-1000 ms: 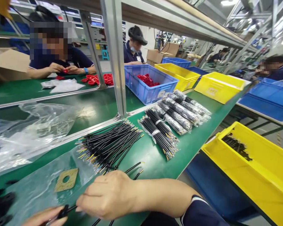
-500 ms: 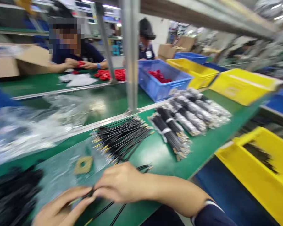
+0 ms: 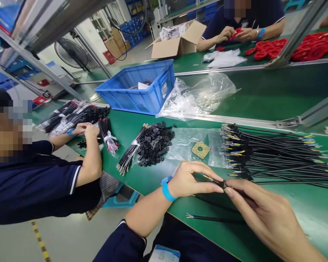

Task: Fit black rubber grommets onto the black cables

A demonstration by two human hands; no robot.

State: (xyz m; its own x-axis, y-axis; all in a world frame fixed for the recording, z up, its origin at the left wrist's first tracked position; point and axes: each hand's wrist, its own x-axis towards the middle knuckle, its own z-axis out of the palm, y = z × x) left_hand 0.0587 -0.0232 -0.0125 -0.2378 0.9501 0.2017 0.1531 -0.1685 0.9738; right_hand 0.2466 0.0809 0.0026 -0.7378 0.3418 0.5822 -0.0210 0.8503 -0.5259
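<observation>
My left hand (image 3: 190,178), with a blue band at the wrist, pinches a small black plastic piece (image 3: 222,184) between thumb and forefinger. Thin coloured wire ends (image 3: 207,177) stick out of it on the left. Against the same piece, from the other side, press the closed thumb and forefinger of my right hand (image 3: 268,214). Whether a cable runs on into the right palm is hidden. Below my hands a loose black cable (image 3: 207,218) with bared coloured wires lies on the green table (image 3: 297,203). Many similar cables (image 3: 278,153) lie spread out beyond my right hand.
A tan square plate with a hole (image 3: 200,150) lies on a clear plastic bag (image 3: 180,136). Left of it are a heap of small black parts (image 3: 157,142) and a tied cable bundle (image 3: 131,153). Behind stands a blue crate (image 3: 133,98). A co-worker's hands (image 3: 87,129) work at left.
The view has swung left, bringing the blue crate, the black parts heap and a co-worker into sight. The yellow bins have left the view. Both hands still meet at the small black piece.
</observation>
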